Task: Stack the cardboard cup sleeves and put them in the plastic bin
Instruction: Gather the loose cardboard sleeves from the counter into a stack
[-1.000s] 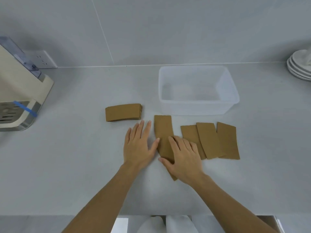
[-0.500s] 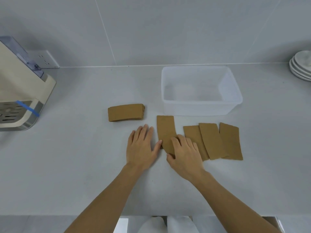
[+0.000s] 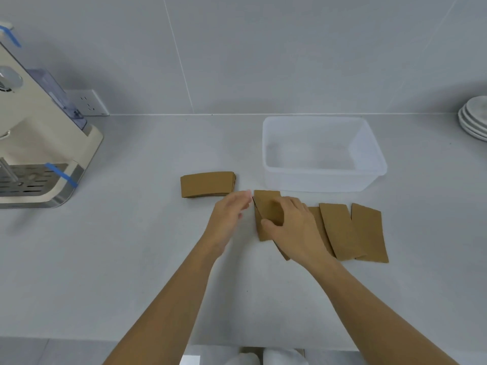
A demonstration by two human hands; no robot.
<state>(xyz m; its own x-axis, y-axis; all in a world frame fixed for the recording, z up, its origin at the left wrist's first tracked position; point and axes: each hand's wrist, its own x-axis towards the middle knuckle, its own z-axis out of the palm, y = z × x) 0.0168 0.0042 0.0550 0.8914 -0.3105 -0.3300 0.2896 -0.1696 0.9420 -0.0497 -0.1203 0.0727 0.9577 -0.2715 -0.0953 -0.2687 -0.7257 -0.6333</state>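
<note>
Brown cardboard cup sleeves lie flat on the grey counter. My right hand point(image 3: 292, 227) grips one sleeve point(image 3: 267, 206), thumb on its near part and fingers over its right edge, lifting it off another sleeve beneath. My left hand point(image 3: 230, 214) hovers just left of that sleeve, fingers apart and blurred, holding nothing. Three more loose sleeves point(image 3: 340, 230) fan out to the right. A neat stack of sleeves point(image 3: 207, 184) lies to the left. The clear plastic bin point(image 3: 369, 177) stands empty behind the sleeves.
A cream coffee machine point(image 3: 39, 143) with a metal drip tray stands at the far left. White plates point(image 3: 474, 119) are stacked at the right edge. A wall socket point(image 3: 89, 102) sits by the machine. The counter's front edge runs near the bottom.
My right hand has closed on the leftmost sleeve and raised its edge. My left hand has lifted off the counter and turned on its side beside the sleeve.
</note>
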